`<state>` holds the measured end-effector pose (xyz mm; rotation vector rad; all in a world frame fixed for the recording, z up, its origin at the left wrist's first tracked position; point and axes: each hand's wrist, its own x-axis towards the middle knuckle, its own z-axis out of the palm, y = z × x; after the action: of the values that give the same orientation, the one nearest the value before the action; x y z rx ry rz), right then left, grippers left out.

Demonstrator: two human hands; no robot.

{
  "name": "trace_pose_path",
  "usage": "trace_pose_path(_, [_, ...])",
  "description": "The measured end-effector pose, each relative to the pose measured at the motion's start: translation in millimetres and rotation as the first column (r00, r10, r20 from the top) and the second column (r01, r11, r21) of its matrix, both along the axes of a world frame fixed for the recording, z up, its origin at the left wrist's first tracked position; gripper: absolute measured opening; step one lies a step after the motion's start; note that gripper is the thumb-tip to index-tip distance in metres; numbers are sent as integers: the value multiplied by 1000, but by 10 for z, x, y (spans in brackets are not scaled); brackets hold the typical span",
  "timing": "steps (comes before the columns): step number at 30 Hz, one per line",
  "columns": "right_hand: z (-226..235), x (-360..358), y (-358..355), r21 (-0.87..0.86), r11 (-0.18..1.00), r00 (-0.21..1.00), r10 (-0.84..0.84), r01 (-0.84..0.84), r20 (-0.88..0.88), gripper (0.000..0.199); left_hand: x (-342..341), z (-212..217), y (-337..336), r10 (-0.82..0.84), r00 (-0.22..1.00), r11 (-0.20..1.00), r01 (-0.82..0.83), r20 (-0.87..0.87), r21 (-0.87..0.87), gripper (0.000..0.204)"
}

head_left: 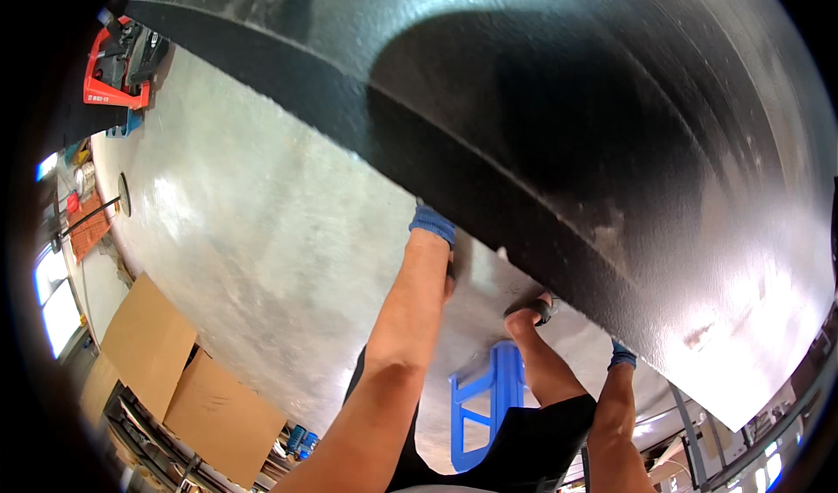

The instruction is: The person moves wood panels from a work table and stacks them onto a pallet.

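Observation:
A big, glossy black panel (489, 109) fills the upper right, tilted, with a thick, dull black edge (288, 104) running from upper left to lower right. At the middle of that edge, my left hand (434, 220) in a blue glove grips the panel from below. Farther right along the same edge, my right hand (621, 354), also blue-gloved, holds it. Only the glove cuffs show; the panel hides the fingers of both hands. Between my legs, a blue plastic stool (497, 388) stands on the floor behind my sandalled foot (532, 310).
Smooth grey floor (271, 196) spreads left of the panel. Red-and-black equipment (118, 69) stands at the far left, above a round-based pole (124, 195) and an orange crate (89, 224). Large brown cardboard sheets (223, 414) lean at the lower left. Metal framing (698, 432) stands at the lower right.

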<state>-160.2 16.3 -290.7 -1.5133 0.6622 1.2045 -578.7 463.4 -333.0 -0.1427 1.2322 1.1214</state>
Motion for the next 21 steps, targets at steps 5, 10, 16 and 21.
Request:
trace_pose_path(5, [-89, 91, 65, 6, 998, 998, 62, -62, 24, 35, -103, 18, 73, -22, 1000, 1000, 22, 0, 4, 41])
trace_pose_path(10, [-272, 386, 140, -117, 802, 763, 595, -586, 254, 36, -147, 58, 267, -9, 1000, 1000, 9, -12, 16, 42])
trace_pose_path(16, [-545, 510, 629, 528, 850, 976, 118, -3, -185, 40, 45, -501, 305, 188, 982, 970, -185, -2, 156, 52])
trace_pose_path(21, [66, 149, 1188, 197, 976, 977, -51, 93, -207, 34, 119, 97, -6, 20, 767, 909, 253, -641, 331, 32])
